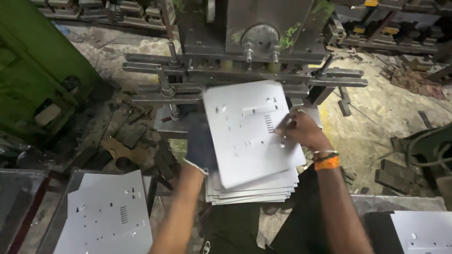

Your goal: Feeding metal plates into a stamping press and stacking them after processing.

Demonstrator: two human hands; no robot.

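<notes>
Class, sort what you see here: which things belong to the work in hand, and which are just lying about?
In the work:
- top white punched sheet, held by gloved left hand and bare right hand
- stack of sheets beneath it
- press machine ahead

Lying about:
- sheet on left tray
- sheet at lower right
- metal scraps on floor
- green machine

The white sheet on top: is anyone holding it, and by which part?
Yes. The gloved left hand grips the top white punched metal sheet at its left edge, while the bare right hand rests on its right side, above the stack.
</notes>
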